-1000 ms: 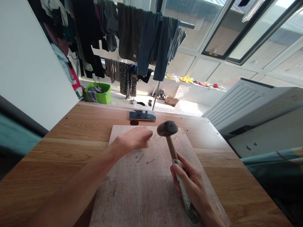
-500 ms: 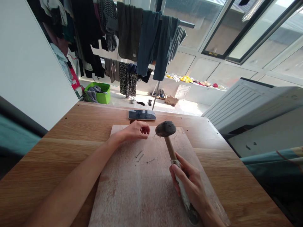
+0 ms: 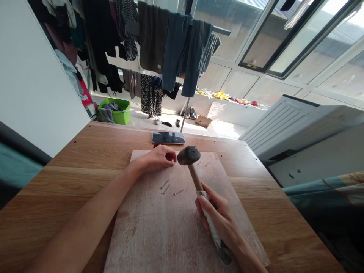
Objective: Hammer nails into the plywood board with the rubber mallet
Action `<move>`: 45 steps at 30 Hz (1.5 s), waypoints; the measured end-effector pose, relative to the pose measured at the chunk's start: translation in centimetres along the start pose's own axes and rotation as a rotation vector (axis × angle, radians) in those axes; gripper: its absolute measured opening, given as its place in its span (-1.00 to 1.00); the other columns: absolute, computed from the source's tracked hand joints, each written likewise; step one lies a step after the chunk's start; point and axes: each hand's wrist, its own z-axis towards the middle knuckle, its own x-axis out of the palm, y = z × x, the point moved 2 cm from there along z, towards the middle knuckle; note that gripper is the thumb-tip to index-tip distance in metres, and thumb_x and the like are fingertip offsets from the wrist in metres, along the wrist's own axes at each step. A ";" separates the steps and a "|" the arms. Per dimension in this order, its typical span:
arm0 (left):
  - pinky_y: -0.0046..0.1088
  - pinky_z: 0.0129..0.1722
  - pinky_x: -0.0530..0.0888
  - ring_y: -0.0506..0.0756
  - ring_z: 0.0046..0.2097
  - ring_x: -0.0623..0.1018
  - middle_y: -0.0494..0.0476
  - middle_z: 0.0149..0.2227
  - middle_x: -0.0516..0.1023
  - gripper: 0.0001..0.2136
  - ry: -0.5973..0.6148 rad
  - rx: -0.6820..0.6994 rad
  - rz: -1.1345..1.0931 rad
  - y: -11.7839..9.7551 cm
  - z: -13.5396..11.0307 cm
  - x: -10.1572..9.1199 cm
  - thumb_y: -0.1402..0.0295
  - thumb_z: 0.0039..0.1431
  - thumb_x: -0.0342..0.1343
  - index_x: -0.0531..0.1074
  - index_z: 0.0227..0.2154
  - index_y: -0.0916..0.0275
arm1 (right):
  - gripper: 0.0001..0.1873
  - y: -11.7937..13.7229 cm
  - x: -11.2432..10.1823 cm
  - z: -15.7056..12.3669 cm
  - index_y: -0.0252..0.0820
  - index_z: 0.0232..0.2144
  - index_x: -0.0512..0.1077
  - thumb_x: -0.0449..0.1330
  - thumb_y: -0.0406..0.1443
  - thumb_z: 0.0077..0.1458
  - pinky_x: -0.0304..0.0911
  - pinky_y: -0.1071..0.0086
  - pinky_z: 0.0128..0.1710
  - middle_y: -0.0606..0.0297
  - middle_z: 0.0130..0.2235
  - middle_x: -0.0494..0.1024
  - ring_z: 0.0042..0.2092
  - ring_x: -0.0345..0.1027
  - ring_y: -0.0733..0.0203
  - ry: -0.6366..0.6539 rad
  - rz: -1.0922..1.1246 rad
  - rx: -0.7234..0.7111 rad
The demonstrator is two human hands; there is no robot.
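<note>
My right hand (image 3: 220,218) grips the wooden handle of a hammer (image 3: 190,157), whose dark head hangs over the far part of a pale wooden board (image 3: 159,235). My left hand (image 3: 159,157) rests on the board's far edge, fingers pinched together just left of the hammer head. What they pinch is too small to make out. Three loose nails (image 3: 169,187) lie on the board between my hands, and more nails (image 3: 203,163) lie past the hammer head.
The board lies on a wooden table (image 3: 65,178). A phone (image 3: 168,138) lies flat at the table's far edge. Beyond stand a rack of hanging clothes (image 3: 159,45), a green basket (image 3: 116,112) on the floor and a white appliance (image 3: 287,117) at right.
My left hand has drawn back from the nails to the board's far edge and closed into a pinch. The hammer head has shifted left, close to that hand.
</note>
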 end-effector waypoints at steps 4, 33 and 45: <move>-0.52 -0.47 0.19 -0.05 -0.47 0.28 -0.10 -0.56 0.30 -0.93 0.018 0.019 -0.006 0.2 0.0 0.0 0.50 -0.14 0.11 0.48 -0.54 0.27 | -0.36 -0.3 0.1 0.0 -0.24 0.26 0.36 0.16 0.02 0.29 0.10 0.56 -0.73 0.45 -0.48 0.37 -0.68 0.16 0.44 0.029 -0.042 -0.017; -0.28 -0.24 0.44 0.25 -0.19 0.60 0.30 -0.23 0.61 -0.88 0.310 0.030 0.866 -5.8 -6.1 2.5 0.41 0.10 0.15 0.55 -0.33 0.31 | -0.29 -0.5 0.2 0.1 -0.29 0.24 0.40 0.19 0.07 0.24 0.08 0.55 -0.74 0.47 -0.57 0.31 -0.70 0.11 0.42 -0.003 -0.066 -0.021; -0.43 -0.44 0.24 0.08 -0.38 0.49 0.06 -0.39 0.56 -0.90 0.250 -0.068 0.552 -4.1 -5.4 -1.6 0.48 0.15 0.08 0.47 -0.41 0.19 | -0.33 -0.9 -0.2 -0.1 -0.31 0.26 0.36 0.16 0.02 0.29 0.01 0.54 -0.71 0.48 -0.57 0.31 -0.69 0.09 0.43 -0.009 -0.090 -0.015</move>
